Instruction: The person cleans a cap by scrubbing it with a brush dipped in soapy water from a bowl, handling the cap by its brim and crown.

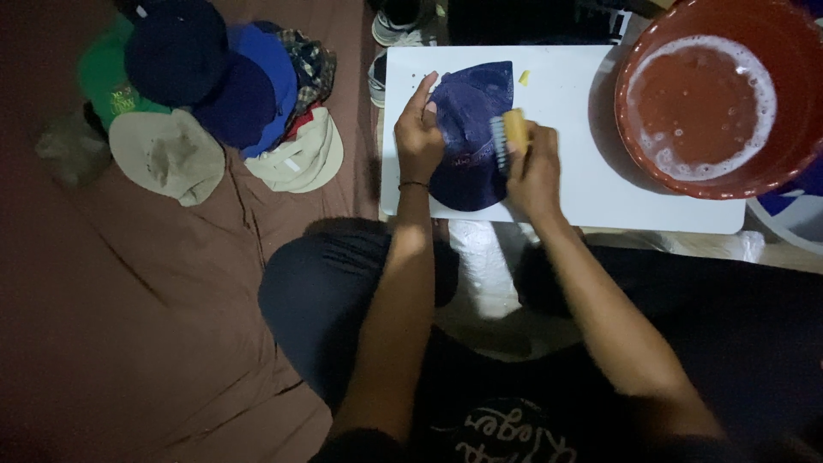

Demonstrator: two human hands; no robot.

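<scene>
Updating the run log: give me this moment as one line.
left hand: pressing navy cap flat | right hand: yellow brush on cap | white board under cap | red basin: sudsy water

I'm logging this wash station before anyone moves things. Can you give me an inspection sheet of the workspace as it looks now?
Surface: white board, small yellow scrap near its far edge.
Job's things: dark blue cap flat on the board; yellow-handled brush against it; red basin of foamy water at the board's right end.
Clutter: pile of caps on the brown sheet, blue, green, beige and plaid.
Hands: left hand presses the cap; right hand grips the brush.
Cables: nothing seen.
Surroundings: shoes beyond the board; dim light.
</scene>
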